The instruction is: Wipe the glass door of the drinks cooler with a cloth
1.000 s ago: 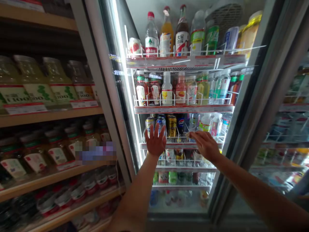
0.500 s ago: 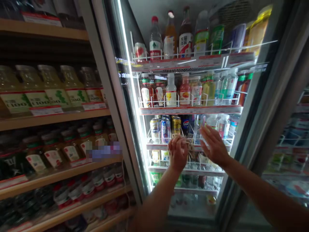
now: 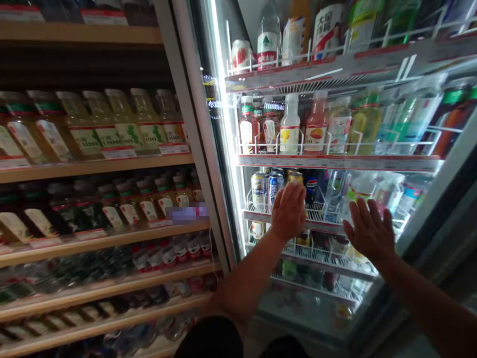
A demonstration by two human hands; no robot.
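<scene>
My left hand [image 3: 288, 211] is raised before the glass door [image 3: 305, 315] of a lit drinks fridge, in front of the shelf of cans. Its fingers point up, close together, with the back of the hand towards me. A crumpled beige cloth showed in this hand a moment earlier; now the palm side, where it was, is hidden. My right hand [image 3: 372, 231] is open, fingers up and slightly apart, in front of the right part of the same shelf. Whether either palm touches the glass, I cannot tell. Cans [image 3: 258, 189] and a dark Pepsi bottle [image 3: 311, 186] stand near my left hand.
Bottled drinks [image 3: 290, 124] stand behind wire rails on the fridge shelves. To the left, wooden shelves [image 3: 97, 166] hold rows of juice bottles [image 3: 151, 122]. A metal frame post [image 3: 194, 114] divides these shelves from the fridge. Black clothing [image 3: 210, 340] shows at the bottom.
The view has come closer and turned, so the fridge looks larger. The beige cloth seen at my left hand is now out of sight. My hands are farther apart, the right one farther right and lower.
</scene>
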